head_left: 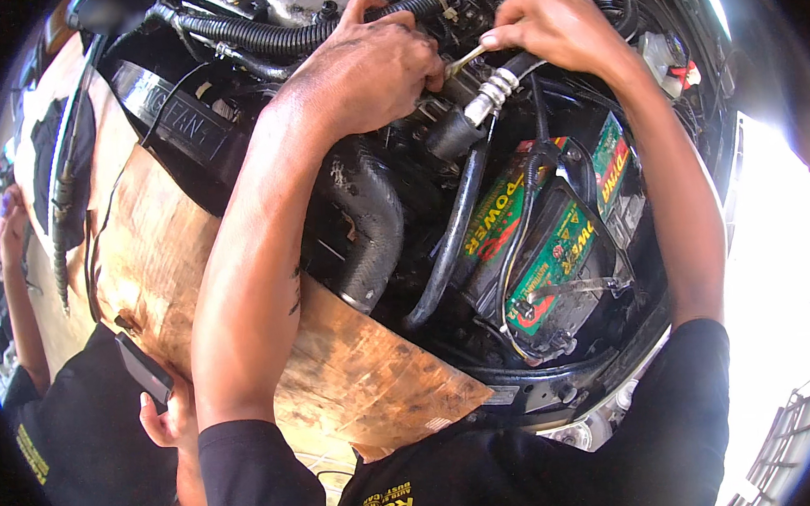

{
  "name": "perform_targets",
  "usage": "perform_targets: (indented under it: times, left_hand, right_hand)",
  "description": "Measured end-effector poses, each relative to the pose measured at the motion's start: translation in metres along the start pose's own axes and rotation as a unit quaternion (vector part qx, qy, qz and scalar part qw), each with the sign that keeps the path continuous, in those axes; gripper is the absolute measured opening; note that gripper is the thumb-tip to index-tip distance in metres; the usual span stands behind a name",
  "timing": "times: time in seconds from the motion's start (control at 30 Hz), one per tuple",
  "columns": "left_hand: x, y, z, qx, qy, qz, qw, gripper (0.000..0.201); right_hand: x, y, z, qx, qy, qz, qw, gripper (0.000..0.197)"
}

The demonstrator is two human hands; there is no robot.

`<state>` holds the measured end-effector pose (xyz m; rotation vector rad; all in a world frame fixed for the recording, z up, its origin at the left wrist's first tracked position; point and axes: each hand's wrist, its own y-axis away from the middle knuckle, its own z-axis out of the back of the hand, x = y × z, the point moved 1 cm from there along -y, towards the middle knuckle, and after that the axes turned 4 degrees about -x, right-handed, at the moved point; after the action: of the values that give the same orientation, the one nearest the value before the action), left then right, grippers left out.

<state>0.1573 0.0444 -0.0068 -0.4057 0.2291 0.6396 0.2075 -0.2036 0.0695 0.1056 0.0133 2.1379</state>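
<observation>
My right hand is closed around one end of a slim metal wrench in the upper part of the engine bay. The wrench slants down and left toward my left hand, whose fingers are curled at its far end, among the hoses. What those fingers grip is hidden behind the knuckles. Just below the wrench lies a silver crimped hose fitting, joined to a black sleeve. A corrugated black hose runs past my left wrist.
A battery with green labels and loose cables sits at right. A thick radiator hose curves below my left hand. A wooden board covers the near side. At left, a person's hand holds a phone.
</observation>
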Motion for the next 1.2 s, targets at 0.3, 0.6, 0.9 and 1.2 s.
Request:
perform_targets:
  times: [0.3,0.6,0.9,1.2]
  left_hand:
    - [0.000,0.005,-0.009,-0.051,-0.085,0.010,0.995,0.023]
    - [-0.024,-0.009,0.013,-0.084,-0.123,-0.004,0.989,0.017]
    - [-0.259,0.043,0.014,-0.124,0.023,0.026,0.992,0.030]
    - [-0.311,0.066,-0.003,-0.129,-0.179,0.098,0.970,0.021]
  right_hand:
    - [0.056,0.219,0.109,-0.164,0.155,-0.175,0.958,0.024]
    - [0.115,0.379,0.066,-0.284,-0.034,-0.305,0.909,0.033]
    - [0.147,0.385,0.009,-0.231,-0.081,-0.278,0.929,0.035]
    - [0.176,0.377,-0.019,-0.191,-0.081,-0.197,0.958,0.042]
